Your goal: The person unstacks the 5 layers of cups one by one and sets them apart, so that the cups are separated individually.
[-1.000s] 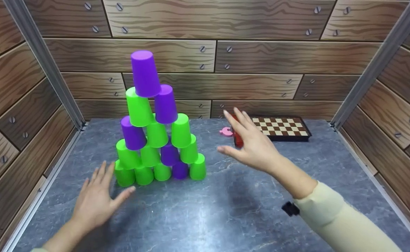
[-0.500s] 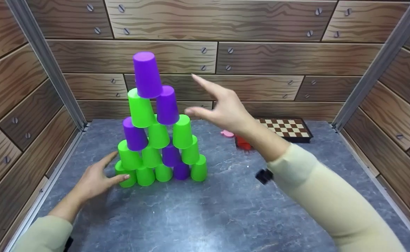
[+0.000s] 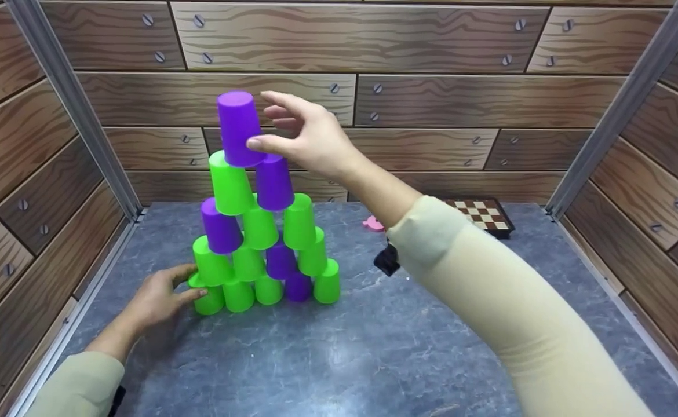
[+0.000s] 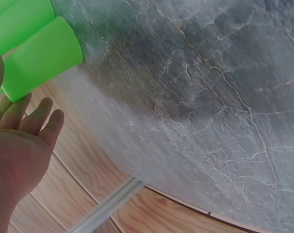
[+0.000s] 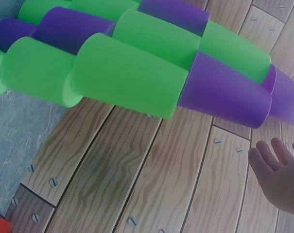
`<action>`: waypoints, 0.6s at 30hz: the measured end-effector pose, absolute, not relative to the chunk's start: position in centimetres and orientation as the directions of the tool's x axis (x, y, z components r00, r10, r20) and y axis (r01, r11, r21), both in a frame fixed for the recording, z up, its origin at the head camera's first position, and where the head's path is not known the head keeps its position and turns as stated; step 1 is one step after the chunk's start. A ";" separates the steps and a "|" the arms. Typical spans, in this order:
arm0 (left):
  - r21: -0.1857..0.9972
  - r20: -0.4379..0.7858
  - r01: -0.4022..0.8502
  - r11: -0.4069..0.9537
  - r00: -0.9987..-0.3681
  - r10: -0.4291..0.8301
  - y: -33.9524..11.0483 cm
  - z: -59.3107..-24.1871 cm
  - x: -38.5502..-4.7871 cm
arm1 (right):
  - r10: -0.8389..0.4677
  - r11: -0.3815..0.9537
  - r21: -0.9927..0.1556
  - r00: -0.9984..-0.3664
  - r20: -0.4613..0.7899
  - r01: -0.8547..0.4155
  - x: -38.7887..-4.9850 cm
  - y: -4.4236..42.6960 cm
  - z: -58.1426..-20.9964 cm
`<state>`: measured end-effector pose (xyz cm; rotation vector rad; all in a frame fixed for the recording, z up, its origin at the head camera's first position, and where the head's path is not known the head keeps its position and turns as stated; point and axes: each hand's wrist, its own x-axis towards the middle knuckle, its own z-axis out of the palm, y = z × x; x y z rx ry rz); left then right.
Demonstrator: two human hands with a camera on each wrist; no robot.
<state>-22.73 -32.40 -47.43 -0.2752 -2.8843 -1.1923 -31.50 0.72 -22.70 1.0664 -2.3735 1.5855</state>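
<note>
Green and purple cups stand upside down in a tall pyramid, left of centre in the head view. My right hand (image 3: pixel 319 139) is beside the topmost purple cup (image 3: pixel 237 121), its thumb in front of the cup's lower edge and its other fingers extended. In the right wrist view that hand (image 5: pixel 283 179) shows a gap to the nearest purple cup (image 5: pixel 227 92). At the lower left, my left hand (image 3: pixel 155 298) spreads thumb and fingers about the end green cup (image 3: pixel 210 301) of the bottom row. The left wrist view has its fingertips against or very near the green cup (image 4: pixel 44 56).
A chequered game board (image 3: pixel 484 215) lies at the back right of the grey marbled table (image 3: pixel 339 359), partly behind the right forearm. Close by is a small pink piece (image 3: pixel 373 224). Wood-patterned walls (image 3: pixel 460 40) with metal corner posts enclose the table.
My right hand has moved left and up, from above the red item near the board to the top purple cup. The left hand has come in to the bottom-left green cup. The pyramid stands unchanged.
</note>
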 end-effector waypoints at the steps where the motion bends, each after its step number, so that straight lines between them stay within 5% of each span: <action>1: 0.708 0.074 0.163 0.687 -0.985 0.157 -32.4 -47.5 -22.8 | -0.501 0.204 -0.782 -0.750 0.433 -0.589 -31.6 0.4 -22.6; 18: 0.756 0.016 0.103 0.646 -0.990 0.139 -32.5 -47.2 -23.2 | -0.497 0.059 -0.858 -0.761 0.417 -0.510 -32.6 -1.3 -23.9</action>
